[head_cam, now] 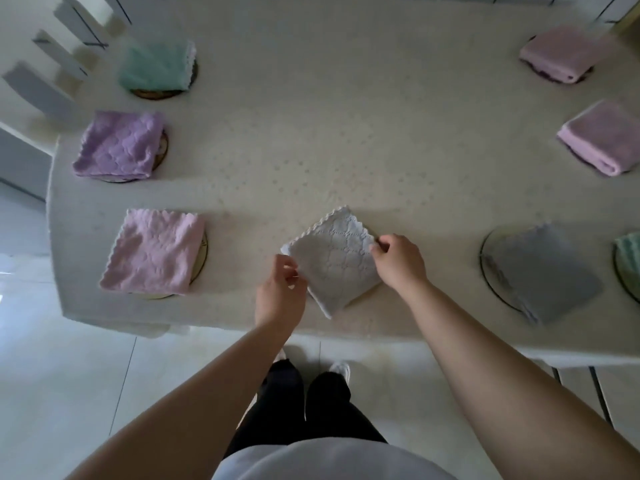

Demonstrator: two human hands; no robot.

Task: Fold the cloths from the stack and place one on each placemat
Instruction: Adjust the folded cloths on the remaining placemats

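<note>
A white scallop-edged cloth (337, 263), folded into a small square, lies turned like a diamond near the table's front edge. My left hand (280, 292) pinches its left corner and my right hand (398, 263) pinches its right corner. Round placemats ring the table, each under a folded cloth: pink (154, 251), purple (117, 145) and mint green (156, 65) on the left; grey (543, 271), pink (602, 136) and pink (561, 51) on the right. A green cloth (630, 252) shows at the right border. No placemat shows under the white cloth.
The table carries a cream patterned tablecloth (311, 133). White chair backs (45, 88) stand at the far left. The table's front edge runs just below my hands, with pale floor tiles (69, 375) and my feet beneath it.
</note>
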